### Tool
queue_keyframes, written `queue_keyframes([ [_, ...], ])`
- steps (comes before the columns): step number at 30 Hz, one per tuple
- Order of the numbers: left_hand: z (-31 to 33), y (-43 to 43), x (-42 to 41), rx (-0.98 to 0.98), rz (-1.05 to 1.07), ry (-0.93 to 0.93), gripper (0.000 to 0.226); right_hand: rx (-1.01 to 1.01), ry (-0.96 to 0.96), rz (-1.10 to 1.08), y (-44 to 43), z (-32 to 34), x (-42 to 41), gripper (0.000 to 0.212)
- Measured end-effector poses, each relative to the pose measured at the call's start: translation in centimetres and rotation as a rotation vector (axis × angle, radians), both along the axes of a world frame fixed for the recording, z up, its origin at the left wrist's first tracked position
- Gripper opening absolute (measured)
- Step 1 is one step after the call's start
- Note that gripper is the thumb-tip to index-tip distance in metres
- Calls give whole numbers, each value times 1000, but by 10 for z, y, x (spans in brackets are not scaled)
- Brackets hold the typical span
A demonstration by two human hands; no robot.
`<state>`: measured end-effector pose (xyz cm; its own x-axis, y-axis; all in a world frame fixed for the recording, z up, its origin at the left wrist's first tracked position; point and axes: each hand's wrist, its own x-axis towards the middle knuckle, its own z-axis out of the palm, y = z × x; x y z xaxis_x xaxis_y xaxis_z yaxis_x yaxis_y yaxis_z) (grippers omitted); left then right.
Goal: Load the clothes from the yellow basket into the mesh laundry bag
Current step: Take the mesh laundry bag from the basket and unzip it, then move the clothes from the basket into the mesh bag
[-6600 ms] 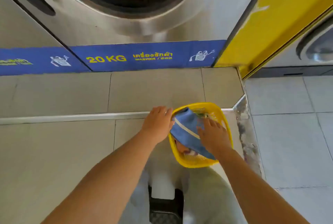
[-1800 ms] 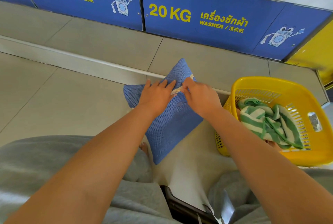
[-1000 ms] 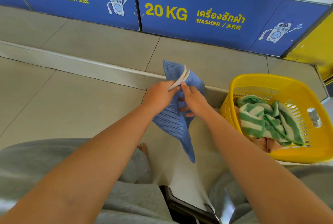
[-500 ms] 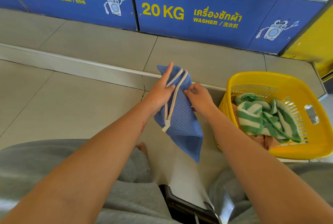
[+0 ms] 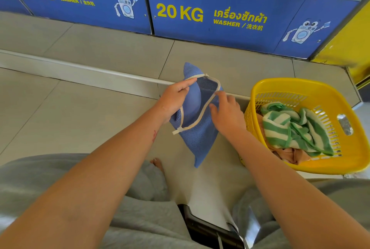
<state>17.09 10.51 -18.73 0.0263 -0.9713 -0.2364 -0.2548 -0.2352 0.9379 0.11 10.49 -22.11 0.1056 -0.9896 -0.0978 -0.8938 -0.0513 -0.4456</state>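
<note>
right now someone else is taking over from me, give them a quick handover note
Left hand: pinches the left rim of the bag and holds it up.
Right hand: touches the right rim of the bag's mouth; grip unclear.
Things: the basket sits to the right of the bag, with the clothes in it.
Done: bag unzipped, mouth spread open; nothing shows inside it.
Left: move every garment from the basket into the bag.

Grey tiled floor (image 5: 60, 120) filled the lower frame — blue washer panels (image 5: 230, 16) marked 15 KG and 20 KG ran across the top.
</note>
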Motion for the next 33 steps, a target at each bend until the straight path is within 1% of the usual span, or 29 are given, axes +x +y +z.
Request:
queue_keyframes([
  [2,4,1,-3,-22,7,19,40,-91,98,160,2,1,3,42],
  [4,6,2,-5,-44,10,30,40,-90,223,231,2,-2,4,38],
  [7,7,0,-3,-50,69,53,40,0,327,211,2,-11,0,48],
  [10,6,-6,4,-42,176,5,43,59,387,139,2,-18,-11,56],
  [12,4,-9,8,-43,181,-16,47,80,411,97,5,-19,-17,57],
  [14,3,-12,9,-50,151,-60,53,70,418,97,6,-18,-17,58],
  [16,4,-16,7,-72,101,-170,56,46,405,114,5,-15,-16,56],
  [20,15,-24,-3,-172,-6,-350,54,-50,379,197,4,-6,-16,49],
  [24,30,-32,-13,-286,-114,-504,53,-143,331,223,6,9,-21,49],
  [28,45,-37,-31,-380,-167,-598,51,-201,284,151,6,23,-37,51],
  [33,50,-35,-59,-468,-201,-643,52,-238,238,-50,4,29,-72,48],
])
